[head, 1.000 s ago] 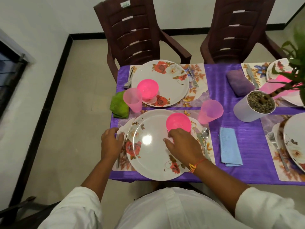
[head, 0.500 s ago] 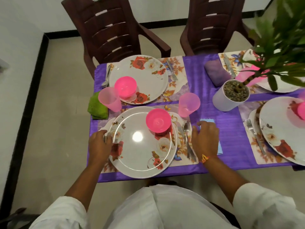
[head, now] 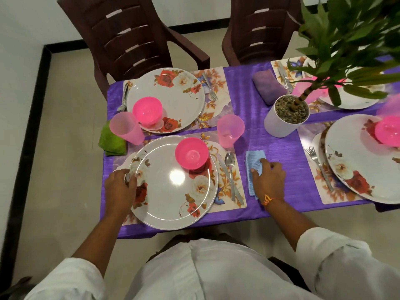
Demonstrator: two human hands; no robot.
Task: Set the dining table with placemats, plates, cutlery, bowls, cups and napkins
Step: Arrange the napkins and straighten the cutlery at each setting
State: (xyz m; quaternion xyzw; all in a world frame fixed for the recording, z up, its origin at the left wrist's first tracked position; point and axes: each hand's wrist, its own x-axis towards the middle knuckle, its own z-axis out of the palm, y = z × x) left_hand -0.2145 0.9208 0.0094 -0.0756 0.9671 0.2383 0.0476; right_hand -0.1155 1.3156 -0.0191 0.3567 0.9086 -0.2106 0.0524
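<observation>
On the purple tablecloth (head: pixel 281 154) in front of me lies a floral placemat (head: pixel 238 198) with a white rose plate (head: pixel 173 187) and a pink bowl (head: pixel 191 153) on it. Right of the plate lie a spoon (head: pixel 229 159) and a knife. A pink cup (head: pixel 230 131) stands behind them. My left hand (head: pixel 119 189) sits at the plate's left edge, fingers curled on a metal piece, apparently the fork. My right hand (head: pixel 269 180) lies on the blue napkin (head: pixel 253 156), thumb and bent fingertips pinching it.
The far setting has a plate (head: pixel 168 89), pink bowl (head: pixel 147 109), cup (head: pixel 125 128) and green napkin (head: pixel 111 144). A potted plant (head: pixel 281 124) stands centre right beside a purple napkin (head: pixel 268 85). Another plate (head: pixel 357 169) and fork (head: pixel 318 163) lie right. Two brown chairs (head: pixel 134 37) stand behind.
My right hand left the near plate and moved right onto the blue napkin. My left hand stayed at the plate's left edge. My view shifted right.
</observation>
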